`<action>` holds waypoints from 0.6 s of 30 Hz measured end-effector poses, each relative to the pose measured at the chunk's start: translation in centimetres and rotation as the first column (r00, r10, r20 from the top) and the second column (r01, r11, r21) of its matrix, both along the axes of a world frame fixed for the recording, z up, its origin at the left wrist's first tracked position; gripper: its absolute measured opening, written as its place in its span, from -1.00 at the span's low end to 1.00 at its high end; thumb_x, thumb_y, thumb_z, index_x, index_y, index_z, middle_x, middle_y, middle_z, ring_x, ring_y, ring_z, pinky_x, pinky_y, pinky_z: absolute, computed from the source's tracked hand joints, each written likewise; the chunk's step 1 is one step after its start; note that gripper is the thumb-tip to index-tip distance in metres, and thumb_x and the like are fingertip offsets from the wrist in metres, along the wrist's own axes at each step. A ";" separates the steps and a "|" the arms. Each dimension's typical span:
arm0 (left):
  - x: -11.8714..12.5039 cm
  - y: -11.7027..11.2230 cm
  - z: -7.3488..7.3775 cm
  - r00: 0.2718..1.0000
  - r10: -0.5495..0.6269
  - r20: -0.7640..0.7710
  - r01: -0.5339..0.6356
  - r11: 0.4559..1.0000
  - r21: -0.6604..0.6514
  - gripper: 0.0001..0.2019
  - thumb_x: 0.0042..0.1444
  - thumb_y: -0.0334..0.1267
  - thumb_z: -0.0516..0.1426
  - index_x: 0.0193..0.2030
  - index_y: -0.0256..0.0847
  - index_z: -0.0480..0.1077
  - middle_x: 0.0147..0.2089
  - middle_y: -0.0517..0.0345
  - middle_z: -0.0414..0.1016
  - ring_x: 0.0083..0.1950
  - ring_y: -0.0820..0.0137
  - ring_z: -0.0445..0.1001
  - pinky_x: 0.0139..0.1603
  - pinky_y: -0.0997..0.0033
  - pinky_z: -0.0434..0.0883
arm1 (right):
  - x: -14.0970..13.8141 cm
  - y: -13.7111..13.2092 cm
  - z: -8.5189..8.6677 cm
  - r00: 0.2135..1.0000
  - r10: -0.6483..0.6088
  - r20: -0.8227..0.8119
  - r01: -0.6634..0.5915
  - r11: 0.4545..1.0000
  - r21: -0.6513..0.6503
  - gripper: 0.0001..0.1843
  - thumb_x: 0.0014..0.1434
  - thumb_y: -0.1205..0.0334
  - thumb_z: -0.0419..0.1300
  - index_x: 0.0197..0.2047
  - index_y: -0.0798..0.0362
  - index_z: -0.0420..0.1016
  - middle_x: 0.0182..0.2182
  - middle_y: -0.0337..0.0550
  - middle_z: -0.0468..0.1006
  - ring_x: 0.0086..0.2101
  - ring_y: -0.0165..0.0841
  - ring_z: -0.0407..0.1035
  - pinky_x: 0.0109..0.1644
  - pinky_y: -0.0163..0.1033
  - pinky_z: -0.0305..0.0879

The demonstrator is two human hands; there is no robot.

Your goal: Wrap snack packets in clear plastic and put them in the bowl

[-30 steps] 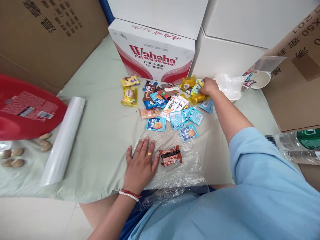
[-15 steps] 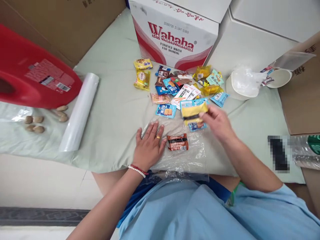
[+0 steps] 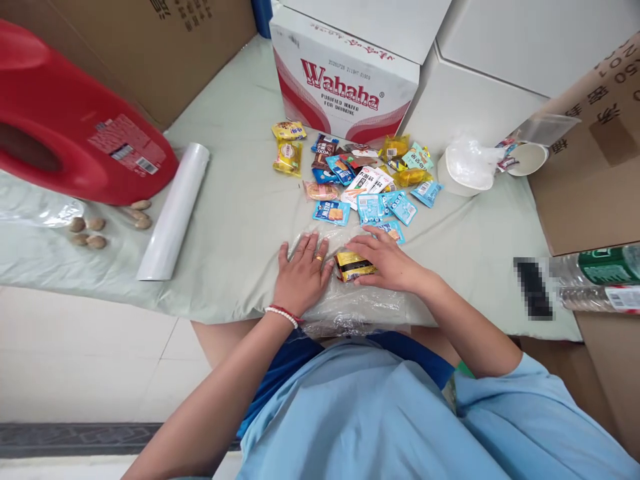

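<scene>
Pale green cloth-covered tabletop (image 3: 240, 213); landmark for all places, the white-and-red carton (image 3: 345, 87) marked Wahaha.

Yellow packet (image 3: 350, 268), black band across it: straight out from the carton's printed face, toward the wearer, beyond the heap of snack packets (image 3: 367, 180). Lies on clear plastic film (image 3: 345, 310), wrinkled, at the tabletop edge facing the carton.

Right hand (image 3: 361, 260): fingers and thumb straddle one end of the yellow packet, touching it; cannot tell whether they grip or merely rest. Fingers partly hide a blue packet (image 3: 393, 231) on the carton side.

Left hand (image 3: 303, 272): released, palm down, fingers spread toward the carton, pressed on the film; thumb just beside the packet. Ring, red and white bracelets.

Left of carton: red jug (image 3: 65, 150), white roll (image 3: 175, 213), brown nut-like pieces (image 3: 95, 225). Right of carton: white tub (image 3: 463, 183) with clear plastic bag (image 3: 473, 160) in its mouth; farther right, bottles (image 3: 605, 263) lying flat.
</scene>
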State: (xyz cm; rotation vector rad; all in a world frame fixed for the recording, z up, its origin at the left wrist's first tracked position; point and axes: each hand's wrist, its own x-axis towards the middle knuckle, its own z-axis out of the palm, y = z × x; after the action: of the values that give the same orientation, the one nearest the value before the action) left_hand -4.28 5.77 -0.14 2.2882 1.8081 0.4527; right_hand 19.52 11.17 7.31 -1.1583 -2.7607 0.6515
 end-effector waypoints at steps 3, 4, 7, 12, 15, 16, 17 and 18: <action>0.1 0.0 0.0 1.000 0.000 0.003 0.000 1.000 0.004 -0.42 0.52 -0.01 -0.17 0.53 -0.16 0.21 0.61 -0.16 0.12 0.62 0.04 0.10 0.58 -0.38 -0.17 | -0.6 0.1 -0.4 1.000 -0.017 0.023 0.017 0.999 -0.038 -0.34 0.26 0.11 0.39 0.39 -0.01 0.43 0.24 0.09 0.53 0.39 0.09 0.15 0.46 0.29 0.06; 0.1 -0.1 0.0 1.000 -0.001 0.004 0.001 1.000 0.005 -0.42 0.52 -0.01 -0.18 0.53 -0.17 0.21 0.61 -0.16 0.12 0.62 0.04 0.10 0.58 -0.37 -0.17 | -0.8 -0.2 -0.6 0.999 -0.033 0.013 0.033 0.999 -0.028 -0.35 0.27 0.12 0.38 0.39 0.00 0.42 0.25 0.10 0.52 0.38 0.07 0.18 0.45 0.26 0.07; 0.1 -0.1 0.2 1.000 -0.001 0.010 0.001 1.000 0.000 -0.41 0.52 -0.01 -0.18 0.54 -0.18 0.21 0.61 -0.16 0.12 0.62 0.05 0.10 0.59 -0.37 -0.18 | -1.4 -1.7 -1.2 0.996 -0.082 0.036 0.082 0.997 0.005 -0.32 0.28 0.10 0.38 0.42 -0.01 0.38 0.29 0.12 0.48 0.36 0.05 0.20 0.44 0.24 0.07; 0.2 -0.1 0.2 1.000 0.014 -0.003 -0.014 1.000 -0.003 -0.40 0.52 0.01 -0.20 0.55 -0.20 0.18 0.62 -0.15 0.08 0.63 0.06 0.08 0.58 -0.41 -0.21 | -1.8 -3.4 -1.8 0.979 -0.147 0.144 0.140 0.988 0.058 -0.30 0.26 0.21 0.36 0.43 0.05 0.35 0.28 0.19 0.47 0.30 0.05 0.26 0.47 0.30 -0.02; 0.3 0.0 0.0 0.999 0.032 -0.010 -0.032 0.999 -0.004 -0.38 0.52 0.02 -0.20 0.57 -0.21 0.13 0.63 -0.18 0.02 0.64 0.04 0.03 0.57 -0.48 -0.28 | -0.8 -3.5 -2.0 0.977 -0.178 0.116 0.169 0.982 0.089 -0.35 0.26 0.22 0.33 0.40 0.05 0.38 0.26 0.18 0.49 0.30 0.06 0.26 0.46 0.29 0.00; 0.3 0.0 0.0 0.999 0.035 -0.012 -0.035 0.999 -0.007 -0.38 0.51 0.02 -0.20 0.57 -0.20 0.12 0.64 -0.18 0.01 0.65 0.04 0.02 0.56 -0.49 -0.30 | -0.4 -3.4 -2.0 0.973 -0.208 0.095 0.198 0.975 0.100 -0.36 0.26 0.20 0.32 0.38 0.04 0.39 0.25 0.18 0.50 0.28 0.07 0.27 0.44 0.28 0.04; 0.3 0.0 0.0 0.999 0.036 -0.014 -0.036 0.999 -0.011 -0.38 0.51 0.02 -0.20 0.58 -0.20 0.11 0.64 -0.18 0.00 0.65 0.05 0.01 0.56 -0.50 -0.32 | 0.1 -3.4 -2.0 0.968 -0.242 0.070 0.234 0.966 0.111 -0.37 0.26 0.18 0.32 0.37 0.04 0.40 0.24 0.18 0.50 0.27 0.08 0.28 0.42 0.27 0.09; 0.3 0.1 0.0 0.999 0.036 -0.016 -0.036 0.999 -0.016 -0.38 0.51 0.02 -0.20 0.58 -0.19 0.11 0.64 -0.18 -0.01 0.65 0.05 0.00 0.56 -0.51 -0.33 | 0.6 -3.3 -2.0 0.961 -0.274 0.041 0.268 0.956 0.117 -0.37 0.26 0.16 0.32 0.37 0.05 0.40 0.23 0.18 0.51 0.25 0.09 0.29 0.40 0.25 0.13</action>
State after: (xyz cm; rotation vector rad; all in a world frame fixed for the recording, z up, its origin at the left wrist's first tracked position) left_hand -3.99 5.83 -0.16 2.2584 1.8557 0.4259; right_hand 20.07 7.85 5.30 -1.5135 -2.5720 0.4355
